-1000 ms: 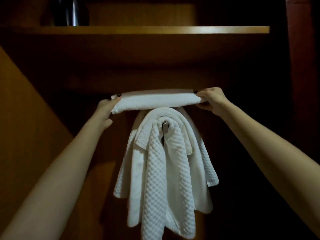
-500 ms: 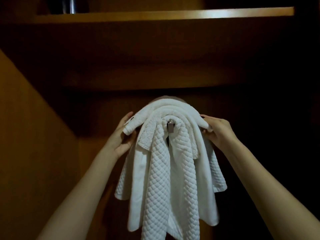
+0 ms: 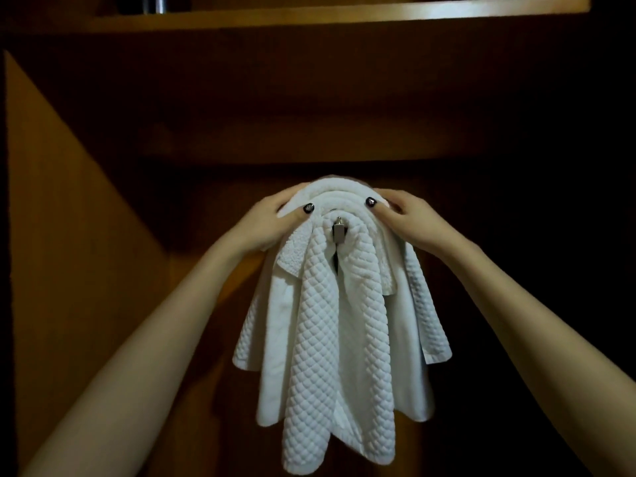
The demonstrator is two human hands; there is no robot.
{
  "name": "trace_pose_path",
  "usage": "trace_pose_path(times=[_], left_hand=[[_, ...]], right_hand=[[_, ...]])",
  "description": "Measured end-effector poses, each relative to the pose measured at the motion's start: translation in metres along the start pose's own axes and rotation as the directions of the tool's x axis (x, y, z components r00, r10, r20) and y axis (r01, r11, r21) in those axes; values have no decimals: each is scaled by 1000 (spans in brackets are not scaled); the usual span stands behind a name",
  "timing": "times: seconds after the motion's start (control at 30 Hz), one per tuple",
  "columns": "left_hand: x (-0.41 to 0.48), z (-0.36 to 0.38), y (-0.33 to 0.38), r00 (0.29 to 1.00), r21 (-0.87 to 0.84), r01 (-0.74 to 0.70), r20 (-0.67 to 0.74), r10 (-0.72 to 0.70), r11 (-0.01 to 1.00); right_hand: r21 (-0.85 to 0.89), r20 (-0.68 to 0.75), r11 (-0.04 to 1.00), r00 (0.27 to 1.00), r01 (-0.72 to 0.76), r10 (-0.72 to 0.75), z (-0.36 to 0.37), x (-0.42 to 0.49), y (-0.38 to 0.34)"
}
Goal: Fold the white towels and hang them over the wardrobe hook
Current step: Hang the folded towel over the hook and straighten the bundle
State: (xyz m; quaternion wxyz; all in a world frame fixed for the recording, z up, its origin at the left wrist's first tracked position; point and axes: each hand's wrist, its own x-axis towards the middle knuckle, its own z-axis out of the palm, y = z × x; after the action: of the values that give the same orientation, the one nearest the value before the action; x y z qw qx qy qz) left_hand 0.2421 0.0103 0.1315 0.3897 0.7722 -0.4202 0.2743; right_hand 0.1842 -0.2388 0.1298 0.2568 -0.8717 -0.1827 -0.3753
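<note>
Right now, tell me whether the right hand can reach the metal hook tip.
Probably yes: the hook tip shows bare between the towels, and the right hand holds them just beside it.

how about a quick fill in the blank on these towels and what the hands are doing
1. The quilted towel hangs from a metal ____.
2. The folded towel is draped over the ____ of the hanging towels.
3. The left hand and right hand grip the folded towel, and both thumbnails are painted ____.
4. A wooden ____ runs across above.

Missing words: hook; top; black; shelf.
</note>
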Motion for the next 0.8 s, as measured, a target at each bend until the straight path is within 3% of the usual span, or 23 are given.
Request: trace_pose_path(times=[0.2,0.43,0.63,0.7,0.8], left_hand=[[-3,8,-4,998,-100,5,-55,-11,995],[-24,25,-1,997,-95,70,32,-67,993],[-69,31,22,983,118,50,-184,-28,992],[-94,33,26,985,271,17,-172,31,962],[-146,39,34,996,450,-51,-47,80,891]], right_hand=[[-75,11,997,1000,-27,28,-2,3,-6],[55,31,997,998,-49,47,16,-21,-12],[37,28,993,994,-109,108,4,-69,-32],[79,41,989,992,-121,118,8,-97,-41],[125,116,979,982,-161,146,29,-146,-53]])
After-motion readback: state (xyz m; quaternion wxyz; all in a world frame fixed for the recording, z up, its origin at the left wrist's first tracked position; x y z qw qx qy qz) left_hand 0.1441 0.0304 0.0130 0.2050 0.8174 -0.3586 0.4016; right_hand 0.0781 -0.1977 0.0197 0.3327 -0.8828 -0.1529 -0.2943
